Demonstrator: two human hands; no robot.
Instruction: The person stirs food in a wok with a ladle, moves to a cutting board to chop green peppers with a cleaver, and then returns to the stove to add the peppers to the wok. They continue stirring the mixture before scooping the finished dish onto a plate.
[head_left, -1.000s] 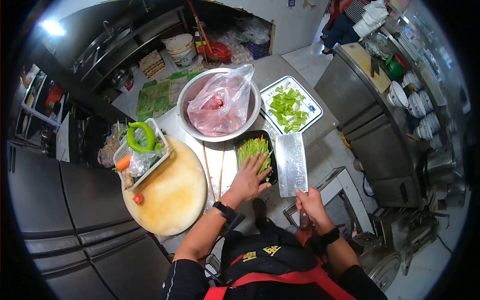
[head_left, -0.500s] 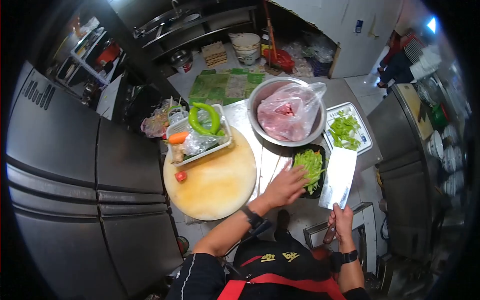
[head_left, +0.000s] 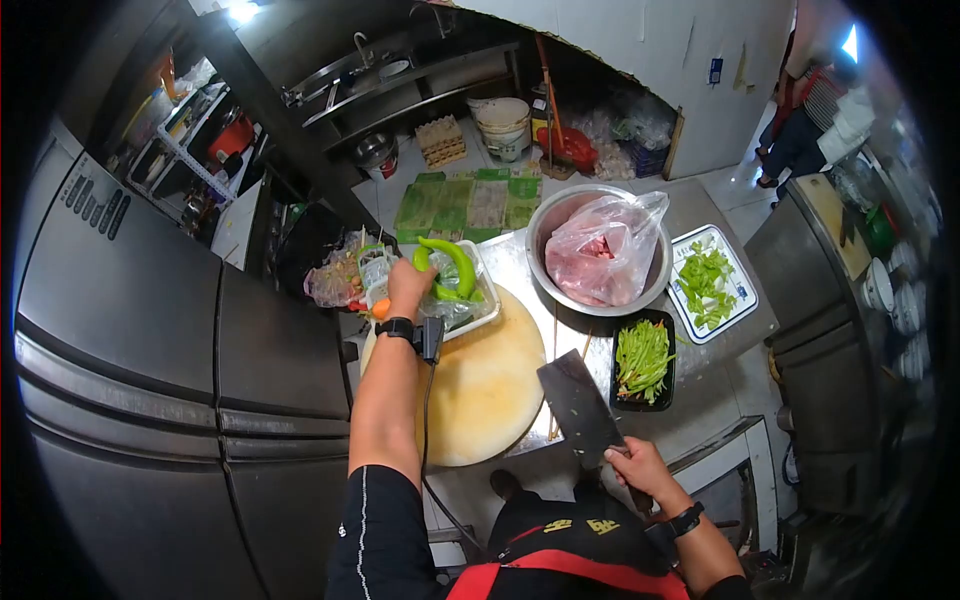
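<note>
My left hand reaches into the white basket at the left edge of the round cutting board. Its fingers are bent at the end of a long green pepper; whether they grip it is unclear. A carrot and a plastic bag lie in the basket. My right hand is wrapped round the handle of a cleaver, its broad blade pointing up and left. Beyond the blade, a black tray holds cut green vegetables.
A metal bowl holds bagged meat. Beside it, a white tray carries leafy pieces. Steel cabinets stand at the left, a counter at the right. Another person is at the upper right.
My left hand has moved from the cut greens in the black tray to the basket. My right hand has brought the cleaver left, away from the white tray. The view has shifted slightly.
</note>
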